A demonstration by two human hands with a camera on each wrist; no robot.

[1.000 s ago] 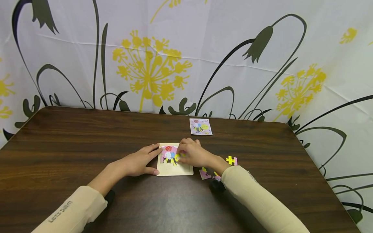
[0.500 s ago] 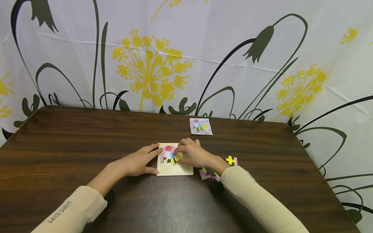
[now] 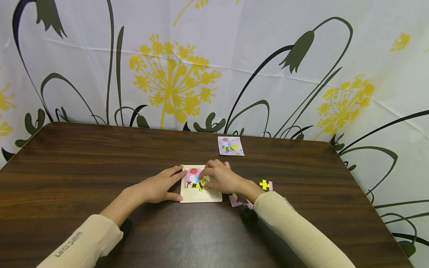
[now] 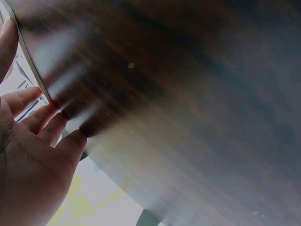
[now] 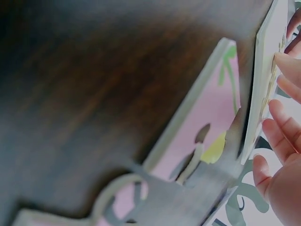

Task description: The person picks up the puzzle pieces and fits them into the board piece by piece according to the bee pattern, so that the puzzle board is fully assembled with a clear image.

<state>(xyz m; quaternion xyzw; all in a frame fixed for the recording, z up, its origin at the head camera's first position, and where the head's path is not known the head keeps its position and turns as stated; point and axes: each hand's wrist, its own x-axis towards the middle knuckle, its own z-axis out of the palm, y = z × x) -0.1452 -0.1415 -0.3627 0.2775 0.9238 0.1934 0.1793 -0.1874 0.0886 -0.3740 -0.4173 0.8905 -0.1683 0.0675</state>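
A pale wooden puzzle board (image 3: 196, 197) lies on the table, its upper part filled with jigsaw pieces showing a pink scene and a bee (image 3: 194, 183). My left hand (image 3: 155, 187) steadies the board: extended fingers rest on its left edge, with the thumb at the lower left corner. Over the board's right side, my right hand (image 3: 222, 178) holds thumb and forefinger at a yellow puzzle piece (image 3: 206, 181), mostly hidden under the hand. In the right wrist view the thumb (image 5: 287, 66) touches the board's face, and the other fingers are spread loosely.
Loose puzzle pieces lie right of the board: a yellow and pink piece (image 3: 266, 185) and pink pieces (image 3: 236, 201) partly hidden by the right wrist. A square picture card (image 3: 231, 146) with the bee lies behind. A flowered cloth (image 3: 248, 56) hangs beyond the brown table (image 3: 100, 156).
My right forefinger has shifted slightly left over the bee picture since a second ago. The left hand and the board have stayed in place.
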